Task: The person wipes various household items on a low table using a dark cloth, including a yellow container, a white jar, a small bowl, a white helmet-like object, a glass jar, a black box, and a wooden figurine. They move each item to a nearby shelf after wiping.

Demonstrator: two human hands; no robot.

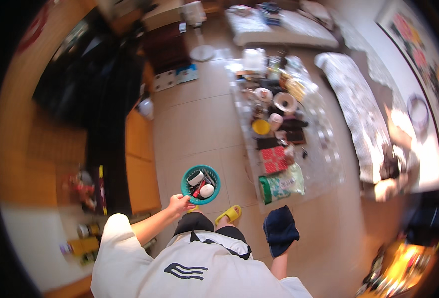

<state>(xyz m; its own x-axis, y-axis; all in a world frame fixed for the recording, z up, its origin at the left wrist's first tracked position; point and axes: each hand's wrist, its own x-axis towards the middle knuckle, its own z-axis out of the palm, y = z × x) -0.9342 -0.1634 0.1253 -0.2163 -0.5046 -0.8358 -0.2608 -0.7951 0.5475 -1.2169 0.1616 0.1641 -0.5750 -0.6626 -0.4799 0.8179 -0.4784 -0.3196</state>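
Note:
My left hand (180,205) grips the near rim of a round teal plastic basket (185,193), thumb at the edge. Inside the basket lie a white device with a dark panel (195,178), a round white item (207,190) and some red and grey pieces too jumbled to name. On the right, a dark blue cloth (281,230) hangs over my right hand (293,246). It covers most of the fingers, and only skin near the wrist shows. The cloth is apart from the table beyond it.
A low table under a clear cover (316,186) carries a green-and-white packet (279,187), a red patterned box (273,159), a yellow round lid (260,127) and more clutter. A wooden cabinet with a black top (141,164) runs along the left. A pedestal fan (202,53) stands ahead.

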